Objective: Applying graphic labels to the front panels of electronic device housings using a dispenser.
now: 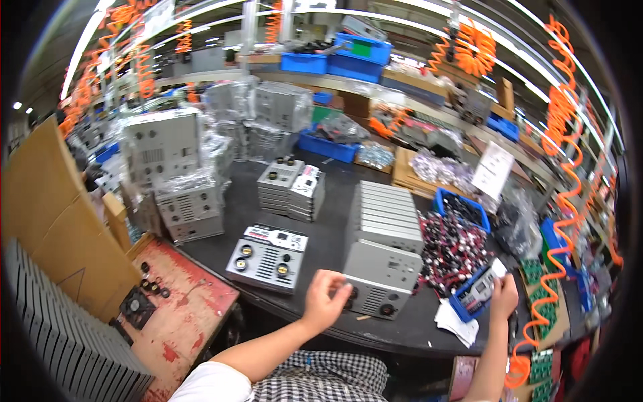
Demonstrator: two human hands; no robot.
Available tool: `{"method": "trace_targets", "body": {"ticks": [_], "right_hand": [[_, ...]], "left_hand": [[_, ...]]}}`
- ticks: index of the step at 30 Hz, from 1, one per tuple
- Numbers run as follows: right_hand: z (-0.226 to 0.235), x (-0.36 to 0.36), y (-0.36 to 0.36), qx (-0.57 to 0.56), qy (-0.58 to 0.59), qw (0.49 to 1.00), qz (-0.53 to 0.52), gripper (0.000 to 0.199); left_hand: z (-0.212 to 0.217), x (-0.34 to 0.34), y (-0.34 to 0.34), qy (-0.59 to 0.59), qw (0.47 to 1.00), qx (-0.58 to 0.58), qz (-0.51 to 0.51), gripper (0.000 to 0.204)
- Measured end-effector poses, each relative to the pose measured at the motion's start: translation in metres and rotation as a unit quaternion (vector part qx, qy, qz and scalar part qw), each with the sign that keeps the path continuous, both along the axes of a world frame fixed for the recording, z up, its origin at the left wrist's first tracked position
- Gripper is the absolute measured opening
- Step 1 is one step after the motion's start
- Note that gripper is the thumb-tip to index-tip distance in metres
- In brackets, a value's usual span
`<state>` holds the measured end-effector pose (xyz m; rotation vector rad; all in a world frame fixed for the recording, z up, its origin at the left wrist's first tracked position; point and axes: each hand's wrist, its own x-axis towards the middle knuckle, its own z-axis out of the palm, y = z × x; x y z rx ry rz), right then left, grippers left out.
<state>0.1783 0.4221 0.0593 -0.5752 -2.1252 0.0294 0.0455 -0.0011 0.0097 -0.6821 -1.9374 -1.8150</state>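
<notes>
My left hand (325,300) is in front of a grey metal panel (382,264) with black knobs. Its fingers are curled together by the panel's lower left knob; whether they pinch something small, the blur hides. At the right, my right hand (505,295) closes on the edge of a printed label (482,289) over a small blue tray (462,309). White paper sheets (457,325) lie under that tray. Behind the panel, more grey panels (387,208) stand in a row. To the left lies a finished-looking panel (268,258) with a label and several knobs.
Stacked panels (281,186) sit farther back on the black table. Plastic-wrapped panels (164,151) rise at the left. A heap of red and black wired parts (452,244) lies right of the panel row. Coiled orange hoses (559,254) hang at the right.
</notes>
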Motion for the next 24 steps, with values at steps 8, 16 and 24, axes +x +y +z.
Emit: {"method": "trace_targets", "body": {"ticks": [8,16,24], "right_hand": [[-0.044,0.014,-0.230,-0.308,0.076,0.858,0.403,0.013],[-0.025,-0.007,-0.299,-0.567,0.154,0.657,0.472,0.016],[-0.030,-0.011,-0.298,-0.543,0.117,0.679,0.479,0.005]], "left_hand": [[0.035,0.063,0.021,0.069,0.943,-0.036,-0.322,0.043],[0.037,0.076,0.000,-0.002,0.924,0.010,-0.383,0.063],[0.029,0.073,-0.006,-0.102,0.889,0.051,-0.445,0.069]]}}
